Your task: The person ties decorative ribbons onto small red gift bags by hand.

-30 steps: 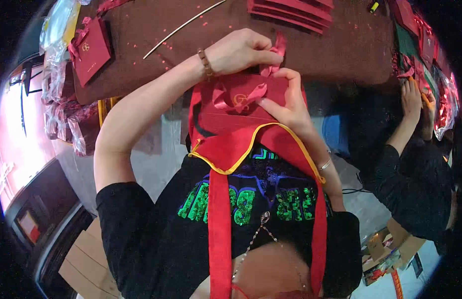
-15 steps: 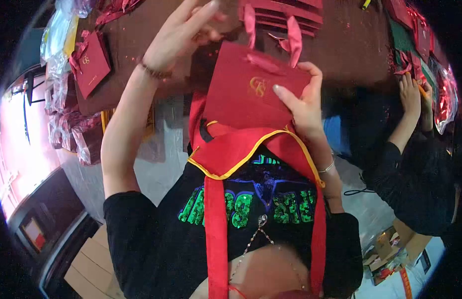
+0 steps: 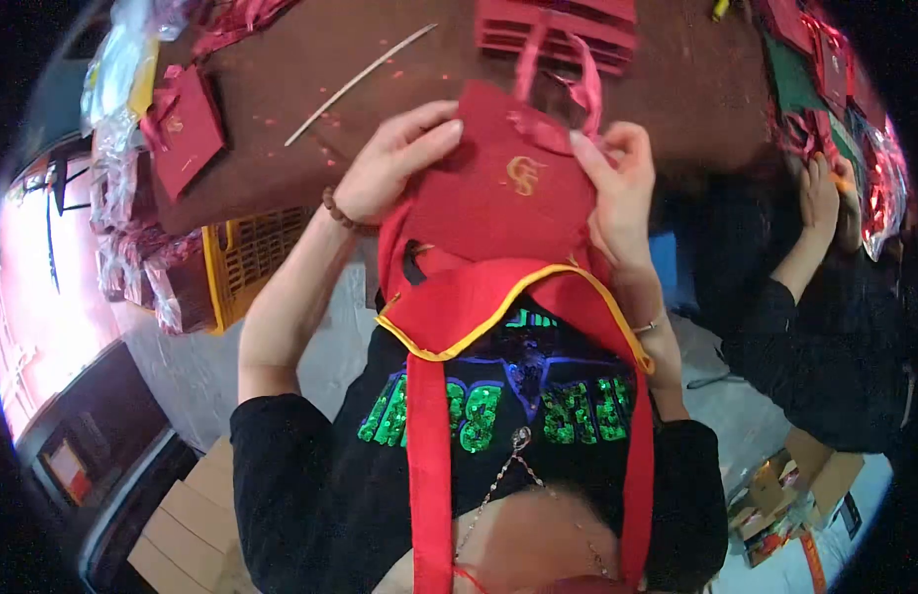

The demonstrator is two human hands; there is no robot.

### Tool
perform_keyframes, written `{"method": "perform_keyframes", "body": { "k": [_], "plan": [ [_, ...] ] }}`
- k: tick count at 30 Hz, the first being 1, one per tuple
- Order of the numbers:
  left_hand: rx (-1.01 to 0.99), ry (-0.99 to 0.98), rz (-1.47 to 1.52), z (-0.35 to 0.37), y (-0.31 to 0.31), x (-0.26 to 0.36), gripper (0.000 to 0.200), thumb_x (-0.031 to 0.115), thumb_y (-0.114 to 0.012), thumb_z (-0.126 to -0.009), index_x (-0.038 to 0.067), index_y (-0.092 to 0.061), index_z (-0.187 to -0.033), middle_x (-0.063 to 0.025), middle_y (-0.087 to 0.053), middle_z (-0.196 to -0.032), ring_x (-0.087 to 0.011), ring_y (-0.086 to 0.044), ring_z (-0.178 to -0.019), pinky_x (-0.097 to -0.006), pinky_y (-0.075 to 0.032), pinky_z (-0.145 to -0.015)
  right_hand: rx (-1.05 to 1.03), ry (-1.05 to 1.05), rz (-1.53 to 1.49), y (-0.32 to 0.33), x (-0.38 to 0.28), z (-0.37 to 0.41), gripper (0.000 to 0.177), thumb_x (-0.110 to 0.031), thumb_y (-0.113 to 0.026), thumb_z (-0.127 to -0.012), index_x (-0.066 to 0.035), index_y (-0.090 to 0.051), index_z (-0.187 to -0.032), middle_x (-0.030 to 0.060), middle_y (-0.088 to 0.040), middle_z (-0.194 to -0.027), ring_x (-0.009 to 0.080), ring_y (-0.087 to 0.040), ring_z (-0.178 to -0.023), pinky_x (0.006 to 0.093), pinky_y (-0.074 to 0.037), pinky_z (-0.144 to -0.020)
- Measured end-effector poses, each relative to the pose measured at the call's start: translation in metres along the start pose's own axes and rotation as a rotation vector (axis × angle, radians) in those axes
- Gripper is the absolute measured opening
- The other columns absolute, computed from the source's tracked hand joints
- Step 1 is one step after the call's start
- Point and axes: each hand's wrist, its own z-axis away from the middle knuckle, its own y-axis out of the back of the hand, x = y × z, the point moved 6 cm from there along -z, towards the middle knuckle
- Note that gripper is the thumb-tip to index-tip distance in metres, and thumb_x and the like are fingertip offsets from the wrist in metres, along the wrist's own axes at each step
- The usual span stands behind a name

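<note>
The red gift bag (image 3: 498, 198) is held in the air between both hands, above the person's chest and over the near edge of the worktop (image 3: 696, 99).

**Orientation**
- Its long axis runs away from the person, leaning slightly to the right at the far end.
- The mouth, with the pink ribbon handles (image 3: 580, 87), points away from the person. The base points back toward the red apron (image 3: 498, 297).
- The face bearing the gold logo (image 3: 524, 175) is turned up toward the camera.

**Hands**
- The left hand (image 3: 394, 163) grips the bag's far left corner. Its fingers lie flat across the front face; the thumb is hidden.
- The right hand (image 3: 617, 193) clamps the right edge, with its fingers curled over the front beside the logo.

**Surroundings**
- A stack of flat red bags (image 3: 558, 25) lies on the worktop just beyond the handles.
- A thin stick (image 3: 360, 71) lies at an angle to the left of the stack.
- A second small red bag (image 3: 187, 127) lies near the left end of the worktop.
- A yellow crate (image 3: 256, 247) sits below the worktop edge.
- A co-worker's hands (image 3: 823, 193) rest at the right end of the worktop, well apart from the held bag.
</note>
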Motion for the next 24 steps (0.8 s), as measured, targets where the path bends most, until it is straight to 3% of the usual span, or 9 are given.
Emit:
{"method": "perform_keyframes", "body": {
  "k": [2, 4, 8, 10, 15, 17, 19, 21, 24],
  "plan": [
    [-0.126, -0.184, 0.115, 0.013, -0.002, 0.002, 0.059, 0.012, -0.064, -0.083, -0.002, -0.036, -0.133, -0.0078, -0.048, -0.127, -0.0140, -0.044, -0.116, -0.0284, -0.035, -0.098, 0.059, 0.029, -0.055, -0.001, -0.006, -0.002, 0.024, 0.001, -0.067, -0.078, -0.008, -0.048, -0.088, -0.0016, -0.049, -0.078, 0.0060, -0.048, -0.071, 0.0204, -0.041, -0.066],
    [0.010, -0.256, -0.161, 0.035, -0.012, 0.008, 0.070, 0.010, -0.068, -0.079, -0.001, -0.031, -0.137, -0.0087, -0.038, -0.136, -0.0158, -0.034, -0.125, -0.0304, -0.026, -0.105, 0.025, -0.018, -0.151, -0.004, -0.002, -0.006, 0.022, -0.001, -0.065, -0.081, -0.009, -0.048, -0.091, 0.0009, -0.052, -0.082, 0.0091, -0.055, -0.078, 0.0234, -0.047, -0.070],
    [0.179, -0.259, -0.264, 0.064, 0.012, 0.037, 0.069, 0.007, -0.069, -0.076, -0.003, -0.034, -0.135, -0.0115, -0.040, -0.135, -0.0173, -0.035, -0.126, -0.0301, -0.026, -0.105, -0.109, -0.120, -0.240, -0.029, -0.008, -0.007, 0.024, -0.008, -0.056, -0.089, -0.007, -0.044, -0.110, 0.0085, -0.058, -0.096, 0.0141, -0.059, -0.085, 0.0284, -0.050, -0.074],
    [0.418, -0.401, -0.187, 0.101, 0.048, 0.060, 0.066, 0.001, -0.065, -0.074, -0.004, -0.036, -0.134, -0.0135, -0.040, -0.136, -0.0179, -0.035, -0.126, -0.0308, -0.026, -0.105, -0.209, -0.109, -0.261, -0.043, -0.019, -0.004, 0.024, -0.009, -0.054, -0.090, -0.007, -0.044, -0.111, 0.0090, -0.058, -0.097, 0.0146, -0.059, -0.085, 0.0286, -0.050, -0.074],
    [0.935, -0.633, -0.625, 0.166, 0.113, 0.139, 0.064, -0.007, -0.049, -0.071, -0.003, -0.037, -0.133, -0.0184, -0.042, -0.135, -0.0248, -0.039, -0.126, -0.0334, -0.030, -0.104, -0.346, -0.183, -0.072, -0.049, -0.002, -0.003, 0.020, -0.008, -0.053, -0.090, -0.006, -0.046, -0.109, 0.0092, -0.059, -0.098, 0.0147, -0.059, -0.082, 0.0270, -0.049, -0.074],
    [1.115, -0.521, -1.542, 0.156, 0.151, 0.141, 0.061, -0.007, -0.045, -0.071, -0.002, -0.039, -0.131, -0.0215, -0.043, -0.132, -0.0327, -0.042, -0.123, -0.0370, -0.033, -0.103, -0.361, -0.214, -0.066, -0.050, 0.002, 0.002, 0.018, -0.007, -0.053, -0.090, -0.006, -0.047, -0.107, 0.0092, -0.059, -0.097, 0.0145, -0.059, -0.082, 0.0263, -0.049, -0.073],
    [1.208, -0.502, -1.573, 0.133, 0.211, 0.115, 0.054, -0.006, -0.043, -0.072, 0.000, -0.043, -0.126, -0.0216, -0.047, -0.127, -0.0379, -0.046, -0.114, -0.0431, -0.037, -0.098, -0.353, -0.254, -0.051, -0.052, 0.003, 0.006, 0.013, -0.006, -0.053, -0.090, -0.005, -0.049, -0.102, 0.0088, -0.060, -0.094, 0.0138, -0.059, -0.082, 0.0250, -0.049, -0.073],
    [1.241, -0.095, -1.543, 0.106, 0.237, 0.097, 0.049, 0.003, -0.046, -0.075, 0.006, -0.044, -0.124, -0.0139, -0.047, -0.126, -0.0356, -0.046, -0.114, -0.0508, -0.041, -0.089, -0.358, -0.253, -0.035, -0.048, 0.003, 0.008, 0.012, -0.006, -0.053, -0.090, -0.005, -0.050, -0.101, 0.0085, -0.060, -0.093, 0.0136, -0.059, -0.081, 0.0248, -0.049, -0.073],
    [1.310, 0.137, -1.730, 0.084, 0.233, 0.089, 0.047, 0.017, -0.051, -0.082, 0.013, -0.043, -0.128, -0.0106, -0.046, -0.130, -0.0330, -0.045, -0.116, -0.0533, -0.041, -0.087, -0.370, -0.242, -0.006, -0.038, 0.005, 0.002, 0.011, -0.006, -0.054, -0.089, -0.005, -0.050, -0.100, 0.0078, -0.061, -0.092, 0.0135, -0.059, -0.081, 0.0245, -0.048, -0.073]
  ]
}}
